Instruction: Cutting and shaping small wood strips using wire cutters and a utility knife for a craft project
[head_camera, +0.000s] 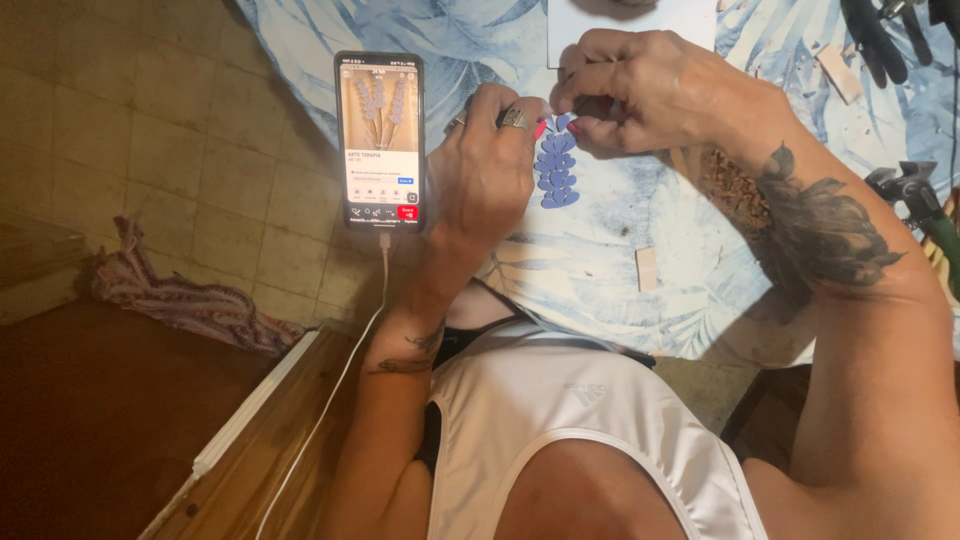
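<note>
Blue leaf-print cloth (600, 250) covers the table, with tiled floor to its left. From the head view, the left hand (485, 170) pinches the top of a purple petal stem (557, 165) lying on the cloth, while the right hand (640, 100) closes fingertips on its upper tip. Pressing each petal snug and symmetrical seems wise. A phone (379, 140), propped upright, shows a pale screen with purple stems and red button.

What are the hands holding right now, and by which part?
Both the left hand and the right hand pinch the top end of the blue petal strip; its lower part hangs free over the leaf-print cloth.
</note>
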